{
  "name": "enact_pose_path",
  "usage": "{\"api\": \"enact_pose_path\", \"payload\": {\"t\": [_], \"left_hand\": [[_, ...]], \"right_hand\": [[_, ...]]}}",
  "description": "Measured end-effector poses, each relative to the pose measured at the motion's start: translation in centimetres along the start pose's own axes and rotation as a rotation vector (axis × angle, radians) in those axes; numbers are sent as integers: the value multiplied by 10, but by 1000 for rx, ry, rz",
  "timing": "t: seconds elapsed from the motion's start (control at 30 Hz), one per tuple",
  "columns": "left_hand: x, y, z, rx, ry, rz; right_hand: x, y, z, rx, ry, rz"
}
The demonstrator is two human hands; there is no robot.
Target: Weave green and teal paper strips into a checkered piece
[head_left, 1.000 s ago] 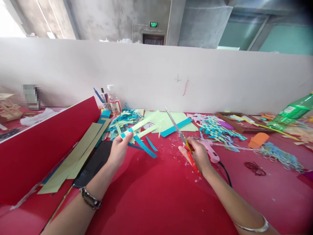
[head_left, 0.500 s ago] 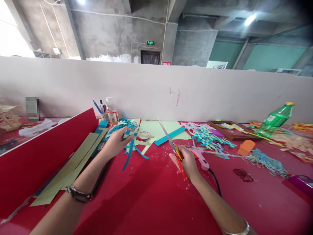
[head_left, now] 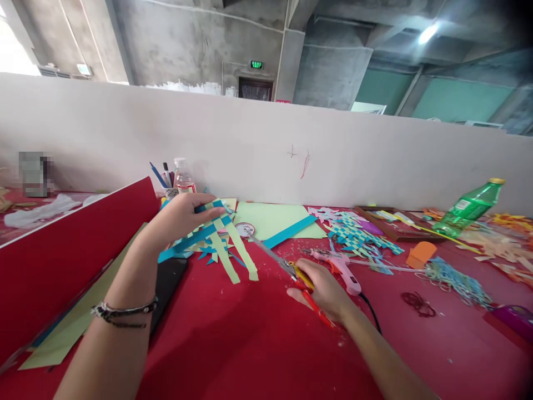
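My left hand [head_left: 183,215] is closed around a woven paper piece [head_left: 220,223] of blue and pale green strips, lifted over the red table. Loose pale strip ends hang down from it, towards the front right. In my right hand [head_left: 322,288] is a pair of scissors [head_left: 280,260] with yellow and red handles. The blades look nearly together and point up and left, with their tips close to a roll of tape [head_left: 245,229] and short of the hanging strips. More blue and pale strips [head_left: 208,253] lie under and behind the woven piece.
A pink glue gun [head_left: 339,265] lies right of the scissors, its black cord trailing forward. Behind are a pale green sheet [head_left: 270,216], a blue strip [head_left: 293,229] and woven pieces [head_left: 353,236]. A red divider [head_left: 95,233] stands left; a green bottle [head_left: 470,204] leans right.
My left hand has raised the woven piece and turned it, so its pale strips now hang towards the scissors. The scissors have tilted lower and further left.
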State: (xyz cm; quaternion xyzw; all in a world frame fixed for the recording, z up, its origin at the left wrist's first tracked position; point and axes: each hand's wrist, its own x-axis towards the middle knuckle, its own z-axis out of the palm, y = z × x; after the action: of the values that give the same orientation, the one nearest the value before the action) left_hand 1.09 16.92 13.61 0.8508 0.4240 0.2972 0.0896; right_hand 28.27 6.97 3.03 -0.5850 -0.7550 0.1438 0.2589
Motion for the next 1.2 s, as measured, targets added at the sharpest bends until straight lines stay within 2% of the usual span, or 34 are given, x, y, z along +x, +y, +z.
{"api": "enact_pose_path", "payload": {"t": [0.23, 0.47, 1.2], "left_hand": [[1, 0, -3, -23, -15, 7], [3, 1, 6, -58, -28, 11], [1, 6, 6, -29, -132, 36]], "right_hand": [[-1, 4, -2, -51, -103, 11], [-1, -2, -3, -56, -132, -11], [-1, -3, 0, -10, -175, -1]]}}
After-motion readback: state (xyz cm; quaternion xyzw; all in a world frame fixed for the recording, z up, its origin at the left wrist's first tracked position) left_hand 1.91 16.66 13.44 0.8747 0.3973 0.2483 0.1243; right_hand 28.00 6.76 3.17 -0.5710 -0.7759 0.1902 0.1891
